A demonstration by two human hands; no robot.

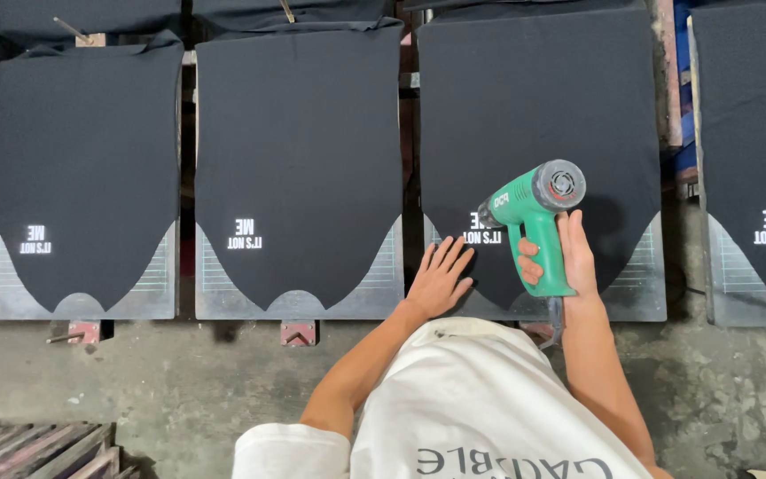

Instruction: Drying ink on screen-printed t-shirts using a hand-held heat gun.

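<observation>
matt blk cloth (534,98), glossy plastic heat gun (534,213)

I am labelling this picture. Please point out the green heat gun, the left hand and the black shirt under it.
green heat gun (534,208), head view, on its body.
left hand (439,282), head view, on its back.
black shirt (534,98), head view, on bare cloth.

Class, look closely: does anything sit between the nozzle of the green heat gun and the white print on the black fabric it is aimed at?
Nothing visible does. The right hand holds the green heat gun over the white print; the left hand lies flat beside it.

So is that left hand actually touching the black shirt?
Touching. The head view shows the left hand lying flat, fingers spread, on the black shirt, no gap visible.
</observation>
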